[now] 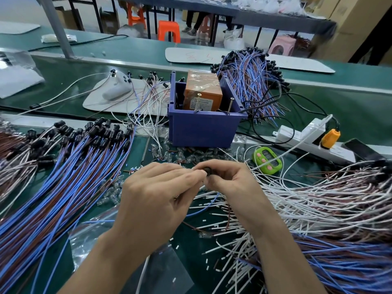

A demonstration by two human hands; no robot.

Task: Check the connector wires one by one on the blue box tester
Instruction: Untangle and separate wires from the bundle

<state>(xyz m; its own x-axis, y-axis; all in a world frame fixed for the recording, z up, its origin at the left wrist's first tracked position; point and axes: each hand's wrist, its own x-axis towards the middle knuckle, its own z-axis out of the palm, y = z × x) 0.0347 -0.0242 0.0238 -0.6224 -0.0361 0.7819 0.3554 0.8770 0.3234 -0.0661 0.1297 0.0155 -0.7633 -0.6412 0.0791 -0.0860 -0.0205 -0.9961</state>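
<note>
1. The green table (350,102) fills the view and carries everything else.
2. A broad bundle of blue and brown wires (70,170) fans across the left side, its black end pieces lying toward the middle.
3. A heap of white and brown wires (318,200) covers the right side, reaching up to the right hand.
4. A third pile of wires (250,81) lies behind the box on its right.
5. The blue box (201,128) stands upright in the middle of the table, beyond both hands and apart from them.
6. The left hand (157,200) has its fingers curled, the thumb and fingertips pinched at one end of a black connector (209,171).
7. The right hand (231,183) pinches the same connector from the other side, in front of the box and above the table.
8. An orange unit (201,90) sits inside the box.
9. A white power strip (301,132) lies to the right of the box.
10. A green timer (268,160) rests just beside the right hand.
11. Two screws (198,102) stand upright at the box's front rim.
12. Small clear bulbs (180,157) are scattered between the box and the hands.
</note>
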